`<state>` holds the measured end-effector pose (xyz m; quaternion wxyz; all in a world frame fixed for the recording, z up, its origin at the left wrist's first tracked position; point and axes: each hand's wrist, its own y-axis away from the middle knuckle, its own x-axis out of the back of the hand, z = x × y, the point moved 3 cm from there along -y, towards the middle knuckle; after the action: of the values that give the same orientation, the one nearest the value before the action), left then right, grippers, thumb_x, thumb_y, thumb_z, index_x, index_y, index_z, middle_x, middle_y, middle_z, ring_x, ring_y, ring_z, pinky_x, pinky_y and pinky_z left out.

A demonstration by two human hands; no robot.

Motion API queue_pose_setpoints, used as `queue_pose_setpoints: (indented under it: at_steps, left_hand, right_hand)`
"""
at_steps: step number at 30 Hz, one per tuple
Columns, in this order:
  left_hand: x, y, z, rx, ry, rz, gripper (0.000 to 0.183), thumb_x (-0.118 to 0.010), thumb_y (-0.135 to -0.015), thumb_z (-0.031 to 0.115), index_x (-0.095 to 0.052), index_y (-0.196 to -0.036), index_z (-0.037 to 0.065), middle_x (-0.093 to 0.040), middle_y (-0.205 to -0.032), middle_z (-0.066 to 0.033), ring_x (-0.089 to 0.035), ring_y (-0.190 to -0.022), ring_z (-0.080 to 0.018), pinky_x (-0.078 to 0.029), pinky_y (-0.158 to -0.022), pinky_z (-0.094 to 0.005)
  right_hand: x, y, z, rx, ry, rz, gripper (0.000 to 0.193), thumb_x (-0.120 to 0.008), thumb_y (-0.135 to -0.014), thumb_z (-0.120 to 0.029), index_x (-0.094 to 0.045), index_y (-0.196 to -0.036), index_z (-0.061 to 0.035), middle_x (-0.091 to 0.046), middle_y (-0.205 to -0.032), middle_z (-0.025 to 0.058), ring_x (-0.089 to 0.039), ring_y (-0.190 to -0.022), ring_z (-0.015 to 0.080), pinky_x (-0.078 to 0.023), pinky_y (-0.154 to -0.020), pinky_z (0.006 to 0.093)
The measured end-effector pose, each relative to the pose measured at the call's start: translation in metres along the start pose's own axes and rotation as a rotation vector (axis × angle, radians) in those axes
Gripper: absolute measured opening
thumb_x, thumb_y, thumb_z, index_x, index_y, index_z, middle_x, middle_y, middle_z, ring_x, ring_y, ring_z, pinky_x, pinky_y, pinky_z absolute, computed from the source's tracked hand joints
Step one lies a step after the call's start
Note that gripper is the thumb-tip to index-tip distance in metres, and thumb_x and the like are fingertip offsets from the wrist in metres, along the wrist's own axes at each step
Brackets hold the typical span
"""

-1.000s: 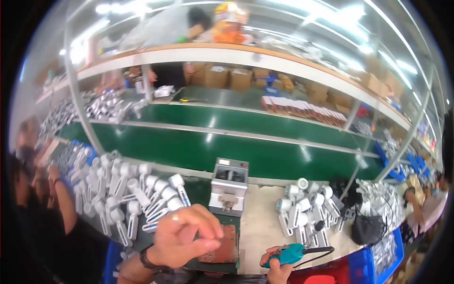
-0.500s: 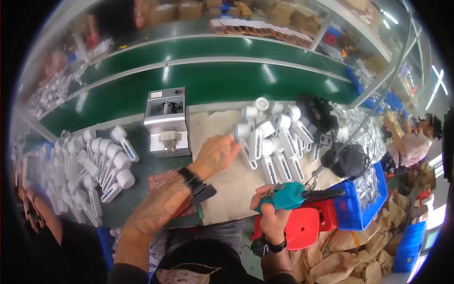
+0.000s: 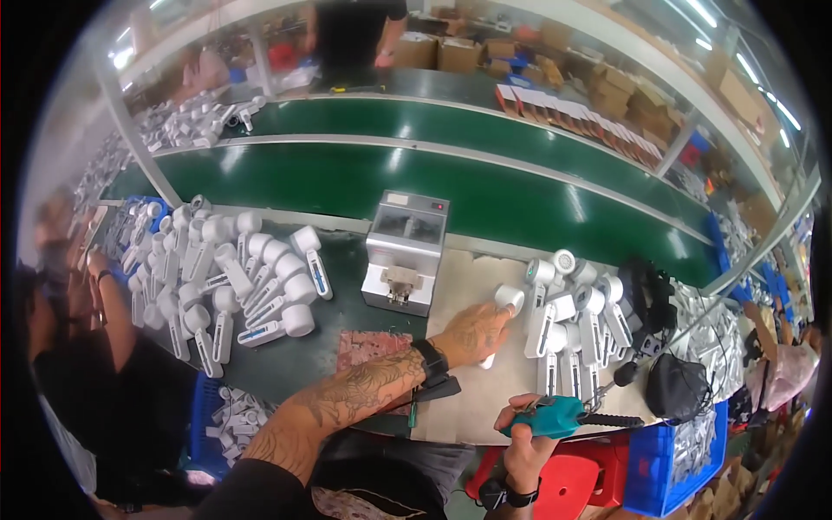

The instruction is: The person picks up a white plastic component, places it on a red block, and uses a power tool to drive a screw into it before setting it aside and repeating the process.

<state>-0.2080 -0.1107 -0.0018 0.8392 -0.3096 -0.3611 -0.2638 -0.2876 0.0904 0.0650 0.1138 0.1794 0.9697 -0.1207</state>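
Observation:
My left hand (image 3: pixel 477 334) is closed around a white handheld shower head (image 3: pixel 509 299), just left of a group of similar shower heads (image 3: pixel 592 301) lying on the cardboard. Its round head shows beyond my fingers and the handle end below them; my hand hides the middle. My right hand (image 3: pixel 524 442) grips a teal electric screwdriver (image 3: pixel 555 416) near the bench's front edge. Its black coiled cord points to the right, and it appears hooked to a hanging line. The screwdriver's tip is hidden by my hand.
A silver screw-feeder-like machine (image 3: pixel 403 251) stands behind my left forearm. More shower heads (image 3: pixel 277 277) are piled at left. A black pouch (image 3: pixel 678 386), a blue crate (image 3: pixel 676 468) and a red stool (image 3: pixel 568 481) are at right. A co-worker (image 3: pixel 104 373) is close at left.
The view has turned left. My left hand has drawn the shower head at the group's left side away from the others and nearer to me. My right hand still holds the screwdriver.

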Motion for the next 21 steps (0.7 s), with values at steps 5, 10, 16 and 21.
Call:
queue_pose_setpoints:
  at_steps: [5, 10, 16, 21]
  left_hand:
    - [0.054, 0.026, 0.011, -0.011, 0.105, 0.023, 0.041, -0.062, -0.090, 0.027, -0.051, -0.124, 0.005, -0.062, -0.098, -0.0182, -0.063, -0.091, -0.0367, -0.051, -0.080, -0.0468]
    - [0.107, 0.079, 0.027, 0.053, 0.173, 0.028, 0.036, -0.067, -0.090, 0.024, -0.057, -0.119, 0.006, -0.064, -0.103, -0.0155, -0.064, -0.096, -0.0351, -0.051, -0.085, -0.0433]
    - [0.121, 0.136, 0.005, 0.057, 0.154, -0.012, 0.037, -0.072, -0.088, 0.024, -0.060, -0.120, 0.011, -0.066, -0.104, -0.0105, -0.065, -0.095, -0.0331, -0.051, -0.083, -0.0412]
    - [0.139, 0.147, 0.004, 0.091, -0.030, -0.044, 0.032, -0.069, -0.089, 0.027, -0.062, -0.118, 0.015, -0.067, -0.108, -0.0062, -0.065, -0.098, -0.0274, -0.051, -0.081, -0.0404]
  right_hand:
    - [-0.018, -0.017, 0.011, -0.029, 0.140, -0.050, 0.062, -0.074, -0.085, -0.052, -0.057, -0.111, 0.0020, -0.060, -0.072, 0.0066, -0.058, -0.065, 0.0156, -0.043, -0.059, 0.0261]
    - [-0.032, -0.016, 0.025, -0.069, 0.130, -0.071, 0.042, -0.071, -0.086, -0.029, -0.057, -0.110, 0.0023, -0.063, -0.076, 0.0083, -0.062, -0.071, 0.0169, -0.047, -0.064, 0.0280]
    - [-0.067, -0.016, 0.017, -0.152, 0.406, 0.000, 0.009, -0.063, -0.094, -0.012, -0.062, -0.093, -0.0027, -0.058, -0.077, 0.0001, -0.053, -0.069, 0.0097, -0.043, -0.061, 0.0270]
    - [-0.068, -0.032, 0.057, -0.169, 0.169, -0.205, 0.024, -0.066, -0.088, -0.002, -0.061, -0.111, 0.0034, -0.069, -0.086, 0.0070, -0.065, -0.081, 0.0138, -0.051, -0.077, 0.0288]
